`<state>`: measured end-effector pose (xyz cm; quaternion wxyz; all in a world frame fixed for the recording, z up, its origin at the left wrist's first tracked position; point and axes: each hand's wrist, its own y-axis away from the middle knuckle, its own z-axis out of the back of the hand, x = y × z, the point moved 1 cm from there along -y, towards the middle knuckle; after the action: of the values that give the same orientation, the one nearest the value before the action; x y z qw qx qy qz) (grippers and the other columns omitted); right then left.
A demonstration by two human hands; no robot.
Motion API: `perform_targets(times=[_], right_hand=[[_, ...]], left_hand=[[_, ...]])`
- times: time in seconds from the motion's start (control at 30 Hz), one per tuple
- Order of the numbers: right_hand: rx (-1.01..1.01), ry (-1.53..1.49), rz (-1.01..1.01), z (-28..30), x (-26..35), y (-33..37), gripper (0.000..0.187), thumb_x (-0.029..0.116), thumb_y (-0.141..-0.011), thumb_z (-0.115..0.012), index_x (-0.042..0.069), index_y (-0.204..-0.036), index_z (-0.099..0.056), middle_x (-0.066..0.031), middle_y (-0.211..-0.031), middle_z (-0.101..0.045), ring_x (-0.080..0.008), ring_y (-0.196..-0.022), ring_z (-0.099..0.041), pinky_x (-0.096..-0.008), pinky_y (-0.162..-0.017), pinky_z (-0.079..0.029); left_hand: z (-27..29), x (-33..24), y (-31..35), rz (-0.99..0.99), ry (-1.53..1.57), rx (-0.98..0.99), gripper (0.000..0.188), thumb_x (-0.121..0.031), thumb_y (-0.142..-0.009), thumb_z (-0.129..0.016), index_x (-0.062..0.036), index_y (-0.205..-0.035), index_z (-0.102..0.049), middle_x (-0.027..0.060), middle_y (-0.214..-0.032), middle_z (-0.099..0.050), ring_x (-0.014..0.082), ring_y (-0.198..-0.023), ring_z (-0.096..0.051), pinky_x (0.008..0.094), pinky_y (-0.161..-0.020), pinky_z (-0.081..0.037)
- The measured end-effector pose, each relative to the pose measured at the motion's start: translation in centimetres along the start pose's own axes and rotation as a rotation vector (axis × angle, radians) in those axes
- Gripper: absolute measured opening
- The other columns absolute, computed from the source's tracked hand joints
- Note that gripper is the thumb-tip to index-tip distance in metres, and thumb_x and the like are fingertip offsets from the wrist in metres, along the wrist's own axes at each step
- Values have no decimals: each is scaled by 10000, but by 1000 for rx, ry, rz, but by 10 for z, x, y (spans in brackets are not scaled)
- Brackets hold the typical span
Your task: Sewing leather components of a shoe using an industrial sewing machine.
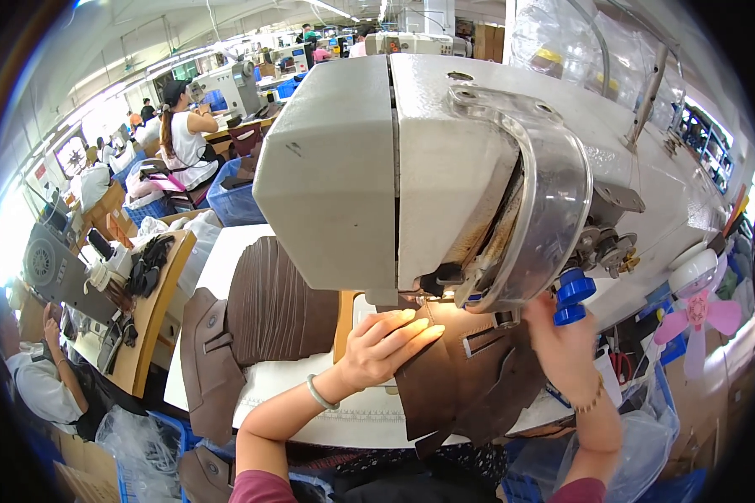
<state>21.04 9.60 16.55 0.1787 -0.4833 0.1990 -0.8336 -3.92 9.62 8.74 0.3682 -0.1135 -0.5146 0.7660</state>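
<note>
My left hand (386, 345), fingers stretched out and lying flat, rests on the left edge of a brown leather piece (445, 381) under the sewing machine (327, 176). A row of stitches and a rectangular slot show on this piece, lit by a lamp near the needle. The needle itself is mostly hidden. Over on the right, my right hand (564, 348) is at the far right side of the leather, beside blue knobs (572, 295); its fingers are hidden behind the machine head. Left of the machine lies a fanned stack of brown leather pieces (281, 298).
Flapped brown leather parts (203, 348) hang at the left edge of the white table (335, 429). Red-handled scissors (621, 366) and a pink fan (698, 312) are on the right. Blue crates (235, 197) and other people at machines (184, 138) stand beyond.
</note>
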Motion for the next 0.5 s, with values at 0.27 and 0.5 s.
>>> perform_targets(times=[0.27,0.5], right_hand=[[-1400,549,369,239,-89,21,326,271,-977,-502,-33,-1060,-584,-124,-943,-614,-190,-898,-587,-282,-852,-462],[-706,-372,-135,407,-201,-64,470,404,-969,-518,17,-1227,-580,-64,-1142,-619,-142,-1005,-578,-270,-890,-442]], left_hand=[[4,-6,-5,27,18,30,376,-143,-688,-630,-128,-1055,-711,-23,-971,-640,165,-919,-609,275,-748,-470],[2,-3,-3,7,17,1,382,-149,-671,-628,-126,-1042,-717,-24,-968,-639,169,-907,-612,275,-737,-472]])
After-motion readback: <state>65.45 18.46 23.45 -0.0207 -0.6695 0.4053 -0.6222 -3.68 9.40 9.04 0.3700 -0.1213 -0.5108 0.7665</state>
